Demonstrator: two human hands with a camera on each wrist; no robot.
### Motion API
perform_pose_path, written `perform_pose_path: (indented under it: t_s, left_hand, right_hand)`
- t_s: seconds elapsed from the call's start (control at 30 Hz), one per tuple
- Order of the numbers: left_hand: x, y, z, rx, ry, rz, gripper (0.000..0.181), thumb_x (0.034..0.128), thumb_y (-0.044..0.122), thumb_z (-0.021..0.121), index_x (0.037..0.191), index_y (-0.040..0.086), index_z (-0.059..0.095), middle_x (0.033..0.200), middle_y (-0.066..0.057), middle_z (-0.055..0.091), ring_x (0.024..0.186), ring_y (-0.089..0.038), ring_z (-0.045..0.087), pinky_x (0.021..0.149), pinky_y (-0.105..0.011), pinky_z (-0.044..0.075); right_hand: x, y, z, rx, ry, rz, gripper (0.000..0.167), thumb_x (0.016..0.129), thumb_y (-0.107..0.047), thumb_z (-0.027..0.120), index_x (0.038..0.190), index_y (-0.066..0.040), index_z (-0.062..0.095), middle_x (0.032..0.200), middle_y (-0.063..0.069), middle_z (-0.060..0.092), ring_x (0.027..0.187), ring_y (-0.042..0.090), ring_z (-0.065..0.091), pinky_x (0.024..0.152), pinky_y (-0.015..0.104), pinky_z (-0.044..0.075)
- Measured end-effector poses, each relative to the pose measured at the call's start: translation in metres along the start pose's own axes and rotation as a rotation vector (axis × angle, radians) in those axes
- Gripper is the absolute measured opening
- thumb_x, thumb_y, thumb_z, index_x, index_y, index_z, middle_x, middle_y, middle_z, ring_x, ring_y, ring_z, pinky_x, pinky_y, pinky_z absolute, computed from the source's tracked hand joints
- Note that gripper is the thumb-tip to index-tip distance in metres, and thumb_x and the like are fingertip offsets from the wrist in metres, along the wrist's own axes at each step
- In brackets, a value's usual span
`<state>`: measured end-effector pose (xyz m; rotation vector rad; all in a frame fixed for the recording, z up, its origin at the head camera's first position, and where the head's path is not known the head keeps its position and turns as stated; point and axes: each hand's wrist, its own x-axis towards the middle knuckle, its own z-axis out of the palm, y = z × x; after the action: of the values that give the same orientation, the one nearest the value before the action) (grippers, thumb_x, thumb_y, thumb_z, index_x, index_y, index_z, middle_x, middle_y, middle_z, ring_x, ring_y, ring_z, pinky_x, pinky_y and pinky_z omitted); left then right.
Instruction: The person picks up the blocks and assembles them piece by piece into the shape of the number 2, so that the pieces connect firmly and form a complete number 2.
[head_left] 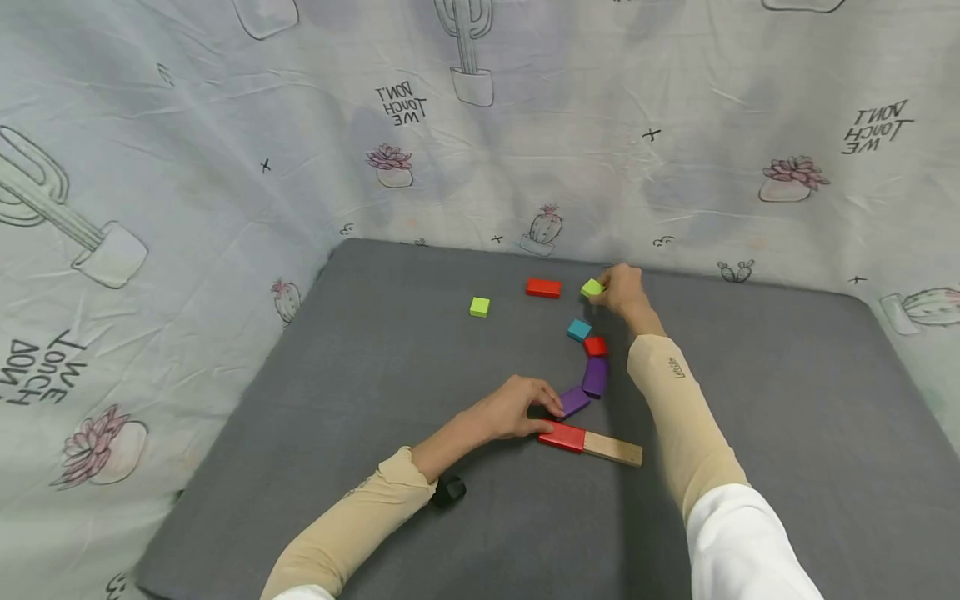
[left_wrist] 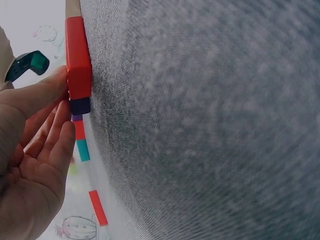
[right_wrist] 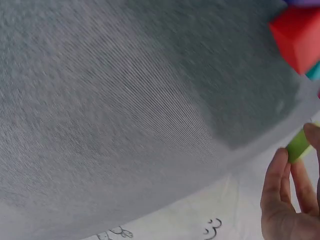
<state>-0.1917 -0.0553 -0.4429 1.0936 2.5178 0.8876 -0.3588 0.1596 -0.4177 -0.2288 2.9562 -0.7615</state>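
Fingers of your right hand (head_left: 628, 293) pinch a lime block (head_left: 591, 288) near the far edge of the table (head_left: 420, 333); your left hand (head_left: 516, 407), fingers extended, touches red block (head_left: 564, 437) and purple block (head_left: 575, 402); flipped backdrop lettering (head_left: 403, 103) reads "Don't touch"

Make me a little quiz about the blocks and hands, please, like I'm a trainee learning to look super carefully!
1. Which hand's fingers pinch a small lime-green square block?

2. True or false: one end of the tan rectangular wooden block touches the small blue rectangular block.

3. What colour is the small block between that blue one and the two purple rectangular blocks?
A. Green
B. Red
C. Tan

Key:
1. The right hand.
2. False. Its end meets the long red rectangular block; the blue one is well apart from it.
3. B. It is the small red block.
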Motion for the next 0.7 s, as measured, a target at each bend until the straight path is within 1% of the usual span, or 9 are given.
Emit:
perform_pose_path:
  t_s: [0.03,0.17,0.27,0.37,0.43,0.6,0.7]
  left_hand:
    - [0.000,0.000,-0.001,0.004,0.000,-0.002,0.023,0.0833,0.013,0.076,0.105,0.008,0.075,0.110,-0.003,0.067,0.106,-0.015,0.061,0.096,-0.024,0.044]
    - [0.000,0.001,-0.001,0.007,0.000,-0.005,0.023,0.0832,0.013,0.076,0.106,0.009,0.075,0.109,-0.002,0.067,0.106,-0.015,0.060,0.096,-0.025,0.044]
    - [0.000,0.001,-0.001,0.009,-0.001,-0.007,0.023,0.0836,0.013,0.076,0.106,0.009,0.075,0.110,-0.002,0.067,0.107,-0.015,0.060,0.096,-0.025,0.044]
    - [0.001,0.000,0.000,0.007,0.003,-0.009,0.022,0.0838,0.013,0.075,0.106,0.009,0.075,0.109,-0.002,0.067,0.107,-0.015,0.060,0.096,-0.025,0.044]
    - [0.001,0.000,0.000,0.003,0.005,-0.013,0.022,0.0836,0.013,0.076,0.106,0.009,0.075,0.109,-0.002,0.067,0.107,-0.015,0.060,0.096,-0.025,0.044]
    - [0.002,0.000,0.000,-0.004,0.011,-0.020,0.023,0.0834,0.014,0.076,0.106,0.010,0.075,0.109,-0.001,0.067,0.106,-0.014,0.060,0.095,-0.025,0.045]
    - [0.003,0.000,0.000,-0.001,0.014,-0.017,0.023,0.0831,0.014,0.076,0.106,0.010,0.075,0.109,-0.001,0.067,0.106,-0.014,0.060,0.095,-0.025,0.045]
  right_hand:
    - [0.001,0.000,-0.002,0.013,0.026,-0.006,0.030,0.081,-0.007,0.073,0.102,0.013,0.068,0.103,0.026,0.066,0.098,0.038,0.058,0.095,0.048,0.040]
    - [0.001,-0.005,-0.010,0.087,0.106,-0.012,0.037,0.081,-0.007,0.074,0.107,0.016,0.065,0.105,0.029,0.065,0.101,0.041,0.058,0.100,0.051,0.035]
    - [-0.002,-0.010,-0.013,0.178,0.147,0.000,0.038,0.080,-0.006,0.074,0.109,0.016,0.064,0.105,0.030,0.065,0.099,0.041,0.060,0.094,0.049,0.043]
    - [-0.005,-0.017,-0.015,0.242,0.174,-0.012,0.037,0.080,-0.005,0.073,0.110,0.015,0.064,0.104,0.030,0.065,0.097,0.040,0.062,0.091,0.048,0.046]
    - [-0.007,-0.021,-0.016,0.287,0.180,-0.034,0.036,0.080,-0.004,0.072,0.109,0.016,0.064,0.103,0.031,0.065,0.095,0.040,0.063,0.088,0.048,0.048]
    - [-0.011,-0.030,-0.016,0.336,0.195,-0.097,0.033,0.079,-0.003,0.073,0.106,0.016,0.065,0.099,0.031,0.066,0.089,0.040,0.065,0.083,0.047,0.051]
    - [-0.015,-0.035,-0.016,0.350,0.207,-0.119,0.032,0.078,-0.002,0.074,0.104,0.015,0.066,0.097,0.030,0.067,0.086,0.039,0.066,0.080,0.046,0.053]
